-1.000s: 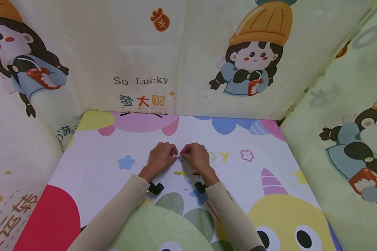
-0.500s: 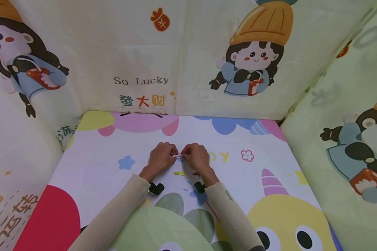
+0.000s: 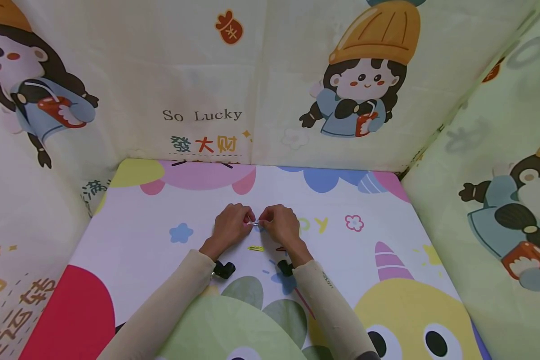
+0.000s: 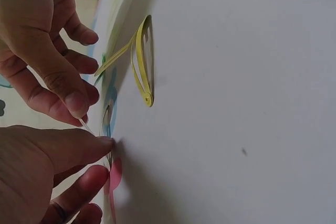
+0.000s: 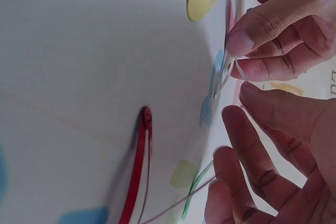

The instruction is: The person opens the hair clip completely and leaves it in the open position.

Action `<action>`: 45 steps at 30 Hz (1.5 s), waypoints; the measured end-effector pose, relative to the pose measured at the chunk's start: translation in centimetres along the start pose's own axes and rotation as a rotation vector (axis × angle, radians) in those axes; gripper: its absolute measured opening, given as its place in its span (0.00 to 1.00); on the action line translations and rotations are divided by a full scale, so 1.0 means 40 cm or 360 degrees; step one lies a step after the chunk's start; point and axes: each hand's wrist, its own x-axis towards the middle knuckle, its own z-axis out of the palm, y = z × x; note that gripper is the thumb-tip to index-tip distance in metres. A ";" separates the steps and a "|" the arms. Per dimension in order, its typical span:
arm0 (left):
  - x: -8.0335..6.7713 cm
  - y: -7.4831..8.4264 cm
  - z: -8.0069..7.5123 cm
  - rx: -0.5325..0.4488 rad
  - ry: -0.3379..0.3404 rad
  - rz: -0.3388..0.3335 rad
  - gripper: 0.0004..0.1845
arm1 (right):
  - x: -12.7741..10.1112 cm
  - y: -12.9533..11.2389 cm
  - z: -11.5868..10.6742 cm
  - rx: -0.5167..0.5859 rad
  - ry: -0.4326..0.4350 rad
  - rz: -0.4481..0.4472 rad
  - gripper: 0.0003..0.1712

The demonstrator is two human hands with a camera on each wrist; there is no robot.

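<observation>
- Overhead, cartoon-printed fabric walls (image 3: 207, 90) standing round a colourful play mat (image 3: 130, 235).
- Centrally, left hand (image 3: 229, 227) and right hand (image 3: 281, 225) meeting fingertip to fingertip, both pinching one small clear hair clip (image 3: 254, 224) just above the mat.
- Just at 6 o'clock of that clip, yellow hair clip (image 4: 143, 61) lying sprung open.
- Only via right wrist: red hair clip (image 5: 137, 171) near the palm.
</observation>
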 end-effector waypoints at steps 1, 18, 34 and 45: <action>0.000 0.000 0.000 0.0001 0.0003 0.0002 0.05 | 0.000 0.000 0.000 -0.0003 -0.0001 0.0000 0.02; 0.005 -0.003 -0.002 -0.0003 -0.0014 0.0012 0.06 | -0.004 0.009 -0.007 0.0009 0.0058 0.0039 0.02; -0.004 0.000 -0.003 -0.0018 -0.0022 -0.0005 0.09 | -0.012 0.036 -0.031 0.0058 0.0118 0.0047 0.03; -0.003 0.000 -0.005 -0.0052 0.0002 0.0019 0.12 | -0.014 0.061 -0.056 0.0106 0.0191 0.0029 0.03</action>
